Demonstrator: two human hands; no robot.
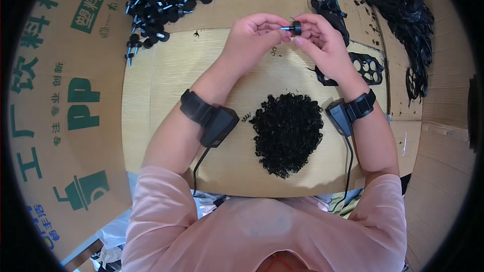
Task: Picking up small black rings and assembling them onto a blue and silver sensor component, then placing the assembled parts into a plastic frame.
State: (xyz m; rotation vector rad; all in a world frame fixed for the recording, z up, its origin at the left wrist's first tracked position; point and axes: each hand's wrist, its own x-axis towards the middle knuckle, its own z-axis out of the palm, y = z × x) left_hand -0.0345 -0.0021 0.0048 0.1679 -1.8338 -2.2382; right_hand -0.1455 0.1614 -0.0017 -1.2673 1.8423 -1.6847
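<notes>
Above the far part of the table, my two hands meet around one levelling foot (296, 28), a black round head with a shiny metal bolt. The fingertips of my left hand (257, 32) are closed at the bolt end, which points left. My right hand (322, 38) has its fingers closed around the black head. Nearer to me, between my forearms, lies a heap of small curly black trimmings (287, 135). A large pile of similar feet (164, 0) lies at the far left.
Punched black rubber sheet scraps (403, 17) lie at the far right, with a holed piece (367, 68) beside my right wrist. Cardboard walls (65, 111) stand on both sides. Each wrist wears a strapped black device (220, 127) with a cable running towards me.
</notes>
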